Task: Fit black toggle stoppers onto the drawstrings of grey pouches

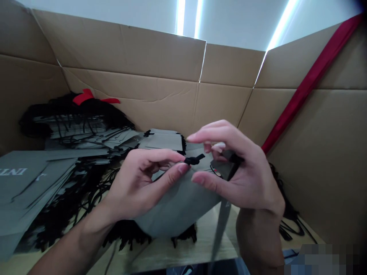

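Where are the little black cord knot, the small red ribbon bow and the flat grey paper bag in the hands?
little black cord knot (194, 160): head view, middle of the knot.
small red ribbon bow (83, 96): head view, its left loop.
flat grey paper bag (177, 208): head view, its bare lower face.

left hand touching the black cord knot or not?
Touching. Head view: the left hand pinches the black cord knot between thumb and forefinger tips, with no gap visible.

One left hand (134, 183), one right hand (243, 175), one held bag (177, 208), one black cord knot (194, 160), one cardboard box (160, 57), uncounted stacked bags (43, 179)
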Motion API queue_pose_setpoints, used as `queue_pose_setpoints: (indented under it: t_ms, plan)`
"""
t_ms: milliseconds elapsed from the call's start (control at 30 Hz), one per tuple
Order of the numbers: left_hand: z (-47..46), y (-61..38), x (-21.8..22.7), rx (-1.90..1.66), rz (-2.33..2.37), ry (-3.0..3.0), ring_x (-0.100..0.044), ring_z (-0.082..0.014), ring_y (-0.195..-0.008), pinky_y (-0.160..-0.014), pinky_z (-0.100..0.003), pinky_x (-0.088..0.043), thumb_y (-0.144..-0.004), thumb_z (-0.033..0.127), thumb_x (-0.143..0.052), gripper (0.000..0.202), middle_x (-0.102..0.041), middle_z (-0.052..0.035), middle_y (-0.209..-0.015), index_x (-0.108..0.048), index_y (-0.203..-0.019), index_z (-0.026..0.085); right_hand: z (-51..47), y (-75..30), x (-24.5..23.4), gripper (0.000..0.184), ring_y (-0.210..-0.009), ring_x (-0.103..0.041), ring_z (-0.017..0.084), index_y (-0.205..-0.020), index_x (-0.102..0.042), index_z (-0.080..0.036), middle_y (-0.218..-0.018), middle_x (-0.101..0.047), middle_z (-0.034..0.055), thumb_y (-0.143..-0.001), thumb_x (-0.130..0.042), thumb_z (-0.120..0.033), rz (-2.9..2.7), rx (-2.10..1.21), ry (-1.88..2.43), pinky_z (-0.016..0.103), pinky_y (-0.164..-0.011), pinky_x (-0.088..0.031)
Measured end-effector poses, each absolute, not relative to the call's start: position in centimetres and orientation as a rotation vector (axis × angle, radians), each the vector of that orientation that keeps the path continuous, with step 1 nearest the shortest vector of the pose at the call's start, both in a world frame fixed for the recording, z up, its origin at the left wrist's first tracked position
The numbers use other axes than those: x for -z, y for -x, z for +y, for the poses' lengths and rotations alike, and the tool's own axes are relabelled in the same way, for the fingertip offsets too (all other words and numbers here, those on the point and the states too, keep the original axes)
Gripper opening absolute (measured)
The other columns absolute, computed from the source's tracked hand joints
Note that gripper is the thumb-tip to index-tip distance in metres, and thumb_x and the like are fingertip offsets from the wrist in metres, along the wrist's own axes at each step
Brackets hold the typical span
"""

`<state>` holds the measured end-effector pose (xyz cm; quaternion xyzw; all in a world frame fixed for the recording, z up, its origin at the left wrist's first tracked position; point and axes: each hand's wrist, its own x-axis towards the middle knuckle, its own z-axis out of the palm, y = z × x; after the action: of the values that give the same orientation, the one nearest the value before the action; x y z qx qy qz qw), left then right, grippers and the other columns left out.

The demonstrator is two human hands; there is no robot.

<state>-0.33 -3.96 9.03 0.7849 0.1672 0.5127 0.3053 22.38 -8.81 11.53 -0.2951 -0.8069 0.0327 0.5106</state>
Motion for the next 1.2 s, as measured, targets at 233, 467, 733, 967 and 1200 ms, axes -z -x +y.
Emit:
queue_pose_setpoints:
  t_ms: [233,467,733,967,1200]
  plan:
    - [-4.1,0.8,-8.9,-1.219,0.370,-2.145,-0.071,-0.0138,-0.070,-0.067,-0.021,-0.059,-0.092,0.017,-0.087,0.009,-0.081,0.0010,-0.081,-0.087,-0.099,0.024,-7.6,-22.2,-11.3,0.014,-0.077,-0.068,0.011,-0.101,-0.080,-0.018,-0.094,-0.079,0.0009,-0.094,-0.092,-0.021,-2.050,-0.248,0.500,0.023,-0.067,-0.054]
    - [-4.0,1.3,-9.4,-1.177,0.359,-2.211,-0.075,-0.0171,-0.075,-0.071,-0.025,-0.062,-0.098,0.019,-0.078,0.009,-0.081,-0.0018,-0.083,-0.085,-0.097,0.025,-7.7,-22.9,-11.4,0.020,-0.065,-0.064,0.009,-0.098,-0.079,-0.018,-0.087,-0.077,-0.0005,-0.089,-0.096,-0.024,-2.083,-0.367,0.509,0.020,-0.055,-0.050]
    - [-3.7,1.7,-9.4,-1.038,0.381,-2.232,-0.066,-0.0173,-0.070,-0.067,-0.026,-0.057,-0.103,0.026,-0.072,0.017,-0.070,-0.0007,-0.073,-0.079,-0.088,0.024,-7.5,-23.0,-11.4,0.023,-0.067,-0.061,0.007,-0.106,-0.080,-0.017,-0.093,-0.078,0.0004,-0.089,-0.095,-0.020,-2.066,-0.389,0.479,0.020,-0.058,-0.050]
    - [-4.0,1.0,-9.5,-1.011,0.306,-2.398,-0.060,-0.0137,-0.065,-0.060,-0.024,-0.048,-0.103,0.018,-0.069,0.014,-0.072,0.0005,-0.076,-0.074,-0.091,0.021,-7.4,-22.6,-11.5,0.017,-0.080,-0.074,0.011,-0.101,-0.081,-0.017,-0.094,-0.083,0.0017,-0.092,-0.095,-0.023,-2.090,-0.326,0.420,0.022,-0.071,-0.057]
    - [-4.0,0.7,-9.4,-1.071,0.234,-2.503,-0.067,-0.0157,-0.071,-0.064,-0.025,-0.052,-0.108,0.017,-0.059,0.024,-0.068,-0.0003,-0.074,-0.068,-0.086,0.021,-7.2,-22.4,-11.3,0.014,-0.079,-0.072,0.010,-0.099,-0.080,-0.015,-0.092,-0.082,0.0012,-0.094,-0.093,-0.019,-2.125,-0.330,0.369,0.021,-0.075,-0.059]
